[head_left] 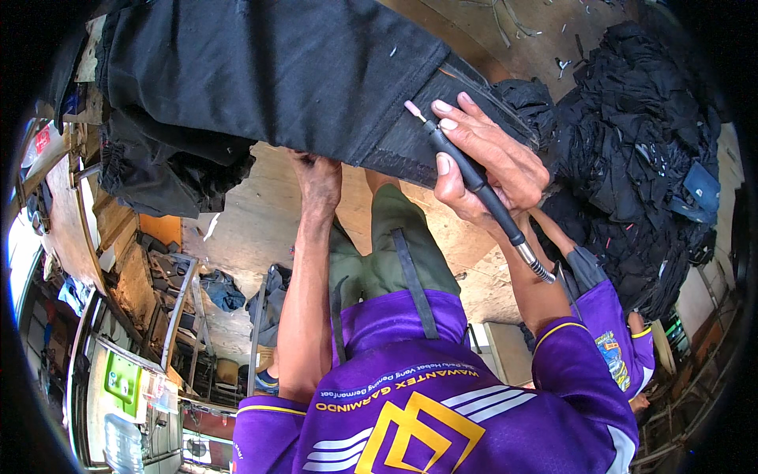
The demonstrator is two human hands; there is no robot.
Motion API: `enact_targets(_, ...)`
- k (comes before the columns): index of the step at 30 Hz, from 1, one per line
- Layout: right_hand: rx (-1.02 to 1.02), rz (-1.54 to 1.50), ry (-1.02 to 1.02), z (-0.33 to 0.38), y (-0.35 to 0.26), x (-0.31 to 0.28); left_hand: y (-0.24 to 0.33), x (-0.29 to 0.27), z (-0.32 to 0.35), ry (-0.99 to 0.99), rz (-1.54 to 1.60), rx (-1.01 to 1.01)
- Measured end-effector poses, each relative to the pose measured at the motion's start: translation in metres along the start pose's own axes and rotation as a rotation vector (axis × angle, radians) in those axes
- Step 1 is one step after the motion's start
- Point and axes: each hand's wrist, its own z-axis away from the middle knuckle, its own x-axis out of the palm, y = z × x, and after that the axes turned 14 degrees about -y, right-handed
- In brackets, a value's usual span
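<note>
Across the upper middle stretches a black garment [276, 71], which looks like trousers, with stitched seams near its right end. My right hand [509, 166] grips a slim black rotary tool handpiece [483, 188] like a pen. Its small pinkish grinding tip points up and left, close over the cloth by a seam. A flexible metal shaft runs from the tool's back end down beside my forearm. At the lower edge of the garment, my left hand [320, 182] is closed on the cloth from below, with its fingertips mostly hidden under the fabric.
Black garments lie in a large heap [632, 158] at the right. A person in a purple shirt [604, 332] is close by on that side. Lower left are a metal frame [183, 308], a green tray [122, 379] and a clear plastic bottle [122, 442]. Scraps litter the floor at the top.
</note>
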Motion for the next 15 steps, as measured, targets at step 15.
enact_targets(15,0.054,0.057,0.103,-0.005,0.003,0.002,-0.004,-0.002,0.006,0.025,0.009,-0.089)
